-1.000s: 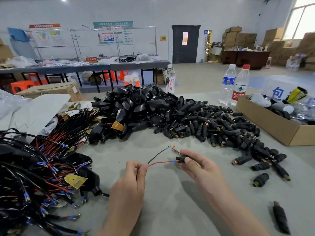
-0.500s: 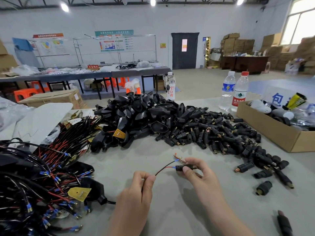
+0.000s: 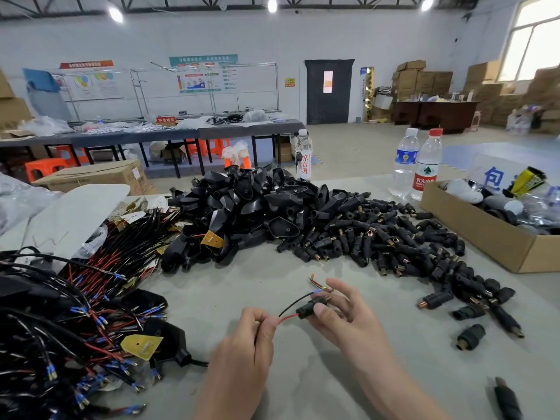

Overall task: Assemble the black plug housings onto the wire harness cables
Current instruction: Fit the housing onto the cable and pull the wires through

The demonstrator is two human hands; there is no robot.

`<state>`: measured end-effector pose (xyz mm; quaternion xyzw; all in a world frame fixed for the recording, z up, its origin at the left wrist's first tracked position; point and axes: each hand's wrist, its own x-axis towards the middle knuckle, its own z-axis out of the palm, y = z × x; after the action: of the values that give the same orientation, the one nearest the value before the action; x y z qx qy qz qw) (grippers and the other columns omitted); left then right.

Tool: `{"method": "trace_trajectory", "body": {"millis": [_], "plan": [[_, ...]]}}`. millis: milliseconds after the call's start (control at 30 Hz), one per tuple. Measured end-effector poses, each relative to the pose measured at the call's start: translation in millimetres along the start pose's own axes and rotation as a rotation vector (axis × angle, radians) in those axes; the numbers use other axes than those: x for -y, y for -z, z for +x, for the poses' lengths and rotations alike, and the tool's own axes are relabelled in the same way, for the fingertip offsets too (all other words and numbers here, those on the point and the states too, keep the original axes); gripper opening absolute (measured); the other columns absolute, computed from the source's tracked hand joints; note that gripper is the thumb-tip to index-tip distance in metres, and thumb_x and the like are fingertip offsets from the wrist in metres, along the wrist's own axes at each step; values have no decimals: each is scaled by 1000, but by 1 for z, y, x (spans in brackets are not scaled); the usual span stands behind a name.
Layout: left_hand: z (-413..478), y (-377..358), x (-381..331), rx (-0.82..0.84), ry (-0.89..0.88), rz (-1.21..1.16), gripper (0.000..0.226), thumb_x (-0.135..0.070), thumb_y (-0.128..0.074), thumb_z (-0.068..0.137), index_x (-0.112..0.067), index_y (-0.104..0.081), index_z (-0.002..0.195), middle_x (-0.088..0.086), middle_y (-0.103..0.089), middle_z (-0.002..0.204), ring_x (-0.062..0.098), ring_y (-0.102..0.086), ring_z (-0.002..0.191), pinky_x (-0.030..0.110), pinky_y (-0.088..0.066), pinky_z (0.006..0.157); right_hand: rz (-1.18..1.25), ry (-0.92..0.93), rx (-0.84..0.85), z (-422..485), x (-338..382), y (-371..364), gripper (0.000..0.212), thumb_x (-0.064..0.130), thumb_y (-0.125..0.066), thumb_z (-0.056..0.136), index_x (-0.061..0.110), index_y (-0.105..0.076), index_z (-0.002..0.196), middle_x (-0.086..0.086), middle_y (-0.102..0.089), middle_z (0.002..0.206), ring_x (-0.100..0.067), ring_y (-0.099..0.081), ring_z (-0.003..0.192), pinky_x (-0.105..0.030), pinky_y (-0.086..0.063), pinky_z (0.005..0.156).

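Plug housing [image 3: 312, 307] in right hand [image 3: 348, 324]; box [image 3: 472, 231] holds clutter.

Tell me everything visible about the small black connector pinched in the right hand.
The black connector is small, roughly cylindrical, matt like moulded plastic, held nearly level above the grey table. The right hand pinches it between thumb and fingers, hiding its far end. A red wire meets its other end; a black wire passes above it, ending in a blue sleeve. The left hand pinches both wires.

Cut off at left edge: tangled black-and-red wire harness cables [image 3: 45, 328]. Partly covered by right hand [image 3: 348, 324]: small black plug housing [image 3: 305, 310]. Unreadably small: print on teal-headed wall poster [image 3: 203, 74].
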<state>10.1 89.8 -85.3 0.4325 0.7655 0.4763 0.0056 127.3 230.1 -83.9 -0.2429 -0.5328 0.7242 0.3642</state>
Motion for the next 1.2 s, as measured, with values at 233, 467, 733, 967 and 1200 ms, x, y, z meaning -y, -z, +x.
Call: {"method": "trace_trajectory", "body": {"millis": [233,467,733,967,1200], "plan": [[4,0,4,-77,18,-75,33,-65,-30,84,-35,-45,85,-12,-58,60,7,-50,50,21,-38,55,316,-153,123,-5,4,-5,35,9,-59,90,8,-57,124,-14,-74,112,-21,-74,87,-29,-60,69],[5,1,7,-81,45,-125,23,-63,-39,83,-42,-49,82,-2,-58,60,5,-46,50,28,-37,57,565,-248,196,-11,7,-11,37,7,-61,84,-8,-63,118,-21,-70,117,-24,-73,100,-29,-61,77],[6,-2,-1,-84,155,-272,15,-42,-52,93,-37,-56,80,-8,-60,65,13,-51,51,25,-45,55,257,-78,23,-8,3,-9,37,24,-63,83,8,-62,116,-7,-75,112,-14,-72,88,-24,-58,63],[7,-2,-6,-28,191,-459,22,-6,-53,99,-24,-59,109,-7,-59,72,10,-54,64,21,-46,67,199,-59,-25,-7,0,-6,33,26,-61,90,11,-64,119,-4,-75,111,-19,-69,95,-25,-57,63],[9,-2,-9,19,233,-504,34,2,-44,100,-22,-64,114,-16,-48,59,1,-42,52,10,-35,52,235,-81,-44,-6,-3,-10,19,20,-59,94,12,-67,110,-10,-75,108,-21,-71,94,-26,-59,67]]}}
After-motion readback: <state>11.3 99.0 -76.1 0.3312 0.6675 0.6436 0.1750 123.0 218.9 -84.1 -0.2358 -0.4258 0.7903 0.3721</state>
